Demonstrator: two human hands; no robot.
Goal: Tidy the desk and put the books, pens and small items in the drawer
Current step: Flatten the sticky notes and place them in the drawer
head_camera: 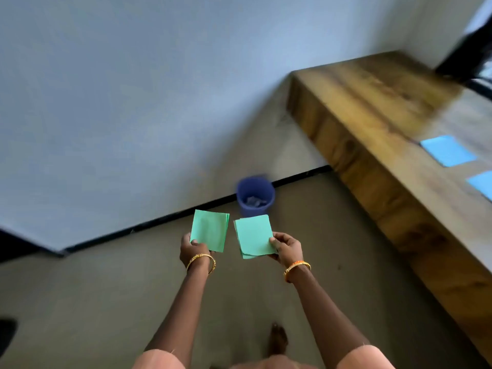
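Observation:
My left hand pinches a small stack of green paper sheets by its lower corner. A second green stack is pinched by my right hand at its right edge. Both stacks are held out over the floor, side by side and apart, just in front of a blue bin. The wooden desk runs along the right, with two blue paper sheets lying on its top.
The blue bin stands on the grey floor against the wall's black skirting and holds crumpled paper. A dark window frame is at the desk's far end. My foot shows below. A dark object sits at the left edge.

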